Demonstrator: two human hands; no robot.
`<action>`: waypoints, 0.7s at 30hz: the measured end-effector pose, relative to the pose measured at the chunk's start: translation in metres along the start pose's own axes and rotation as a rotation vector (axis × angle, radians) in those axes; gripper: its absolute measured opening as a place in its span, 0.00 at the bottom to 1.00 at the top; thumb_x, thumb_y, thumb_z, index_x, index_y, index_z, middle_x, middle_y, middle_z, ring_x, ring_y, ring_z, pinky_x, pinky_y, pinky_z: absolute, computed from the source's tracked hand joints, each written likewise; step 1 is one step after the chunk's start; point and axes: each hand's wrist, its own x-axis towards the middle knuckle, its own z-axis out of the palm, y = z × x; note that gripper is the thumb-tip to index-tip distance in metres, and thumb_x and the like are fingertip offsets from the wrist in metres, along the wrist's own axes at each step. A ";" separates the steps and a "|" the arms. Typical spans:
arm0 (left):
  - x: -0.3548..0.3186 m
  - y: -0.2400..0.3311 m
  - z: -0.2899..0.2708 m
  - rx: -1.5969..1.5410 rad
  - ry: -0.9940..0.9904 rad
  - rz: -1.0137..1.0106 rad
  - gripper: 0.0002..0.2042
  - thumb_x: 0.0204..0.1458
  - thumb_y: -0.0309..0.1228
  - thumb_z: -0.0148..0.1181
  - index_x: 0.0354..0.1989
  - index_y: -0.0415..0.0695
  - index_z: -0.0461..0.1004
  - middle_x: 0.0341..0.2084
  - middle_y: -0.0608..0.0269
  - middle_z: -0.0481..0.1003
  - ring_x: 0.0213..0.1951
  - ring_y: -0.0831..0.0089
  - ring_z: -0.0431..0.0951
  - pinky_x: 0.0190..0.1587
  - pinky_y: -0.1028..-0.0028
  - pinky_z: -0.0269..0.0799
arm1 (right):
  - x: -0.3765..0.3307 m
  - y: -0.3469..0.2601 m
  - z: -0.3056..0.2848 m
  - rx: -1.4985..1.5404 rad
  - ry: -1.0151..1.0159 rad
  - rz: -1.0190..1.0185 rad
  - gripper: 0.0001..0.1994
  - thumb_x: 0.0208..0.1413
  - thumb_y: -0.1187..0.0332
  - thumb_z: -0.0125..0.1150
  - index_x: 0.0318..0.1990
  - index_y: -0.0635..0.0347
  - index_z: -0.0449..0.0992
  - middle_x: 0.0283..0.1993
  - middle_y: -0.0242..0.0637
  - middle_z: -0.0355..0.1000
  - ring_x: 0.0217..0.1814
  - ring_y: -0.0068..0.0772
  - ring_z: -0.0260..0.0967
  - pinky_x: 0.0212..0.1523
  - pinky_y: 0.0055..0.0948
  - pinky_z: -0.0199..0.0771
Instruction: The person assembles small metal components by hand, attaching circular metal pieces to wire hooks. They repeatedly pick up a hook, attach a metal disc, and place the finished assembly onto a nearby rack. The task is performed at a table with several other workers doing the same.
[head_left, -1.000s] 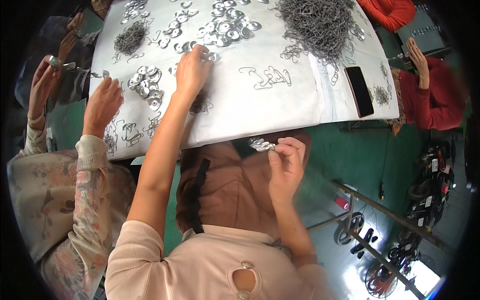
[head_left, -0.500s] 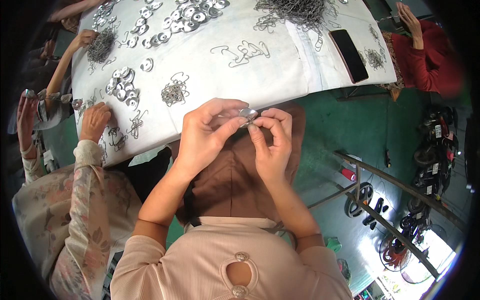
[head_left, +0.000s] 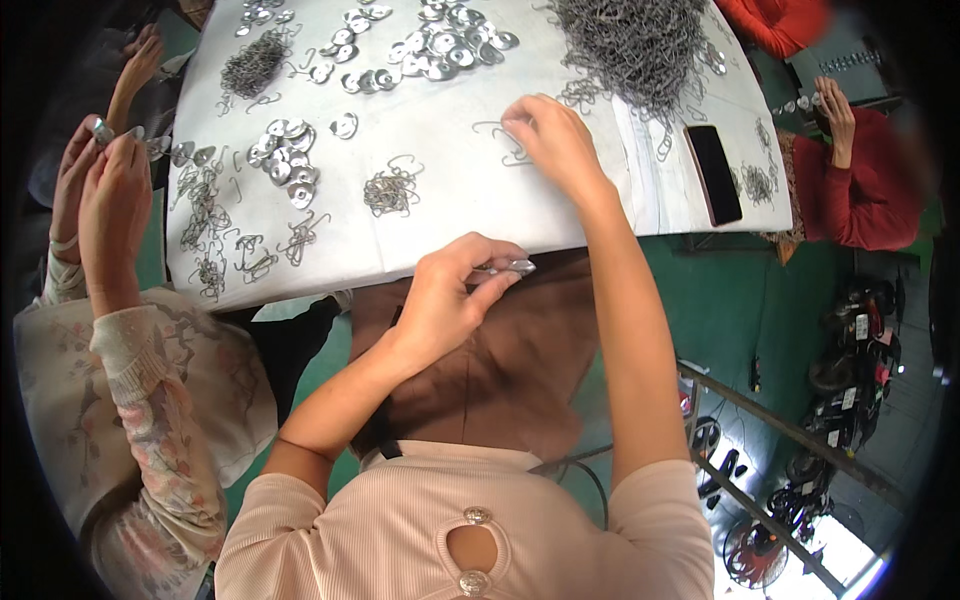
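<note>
Metal disc (head_left: 512, 267) stays in left hand (head_left: 450, 295); right hand (head_left: 553, 143) now reaches the table (head_left: 440, 200).

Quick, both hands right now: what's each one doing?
Left hand: closed, pinching a small metal disc at the table edge.
Right hand: fingers curled down on a wire hook lying on the white table.

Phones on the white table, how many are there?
1. The black phone lies flat near the table's right edge, beside the big wire pile. Others may be hidden.
</note>
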 end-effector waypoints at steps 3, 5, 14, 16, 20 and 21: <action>-0.004 -0.007 -0.003 -0.015 0.016 -0.010 0.10 0.50 0.15 0.58 0.41 0.34 0.75 0.37 0.58 0.76 0.41 0.74 0.78 0.43 0.76 0.77 | 0.044 -0.003 0.016 -0.262 -0.239 0.036 0.08 0.52 0.68 0.58 0.36 0.61 0.77 0.38 0.46 0.74 0.42 0.49 0.71 0.44 0.39 0.70; -0.009 -0.009 -0.007 -0.011 0.040 0.001 0.10 0.50 0.16 0.58 0.42 0.36 0.75 0.36 0.58 0.76 0.39 0.72 0.79 0.42 0.75 0.78 | 0.062 -0.011 0.027 -0.453 -0.452 0.045 0.08 0.52 0.68 0.57 0.36 0.61 0.77 0.38 0.46 0.75 0.42 0.50 0.72 0.45 0.40 0.70; -0.014 -0.018 -0.011 -0.016 0.037 0.014 0.12 0.49 0.16 0.57 0.43 0.37 0.75 0.37 0.57 0.75 0.39 0.71 0.78 0.41 0.75 0.79 | -0.030 -0.015 -0.012 0.521 -0.201 0.305 0.07 0.53 0.73 0.59 0.38 0.66 0.74 0.33 0.40 0.75 0.31 0.31 0.75 0.30 0.27 0.74; -0.013 -0.019 -0.009 -0.034 0.048 0.009 0.12 0.49 0.15 0.57 0.43 0.36 0.75 0.36 0.57 0.75 0.39 0.73 0.78 0.40 0.76 0.79 | -0.068 -0.028 -0.019 0.836 -0.124 0.395 0.06 0.54 0.73 0.60 0.38 0.66 0.74 0.31 0.37 0.74 0.30 0.25 0.74 0.27 0.21 0.72; -0.013 -0.024 -0.007 -0.081 0.095 -0.023 0.11 0.49 0.14 0.58 0.42 0.34 0.74 0.35 0.58 0.75 0.39 0.75 0.77 0.40 0.77 0.79 | -0.127 -0.057 -0.025 1.066 -0.079 0.568 0.06 0.54 0.74 0.62 0.38 0.65 0.74 0.33 0.34 0.73 0.31 0.21 0.70 0.31 0.19 0.70; -0.012 -0.024 -0.005 -0.089 0.095 -0.026 0.11 0.48 0.14 0.58 0.41 0.33 0.73 0.35 0.57 0.75 0.39 0.76 0.77 0.40 0.77 0.79 | -0.140 -0.060 -0.019 1.074 -0.006 0.552 0.06 0.54 0.74 0.62 0.38 0.64 0.75 0.35 0.31 0.71 0.35 0.20 0.68 0.35 0.19 0.69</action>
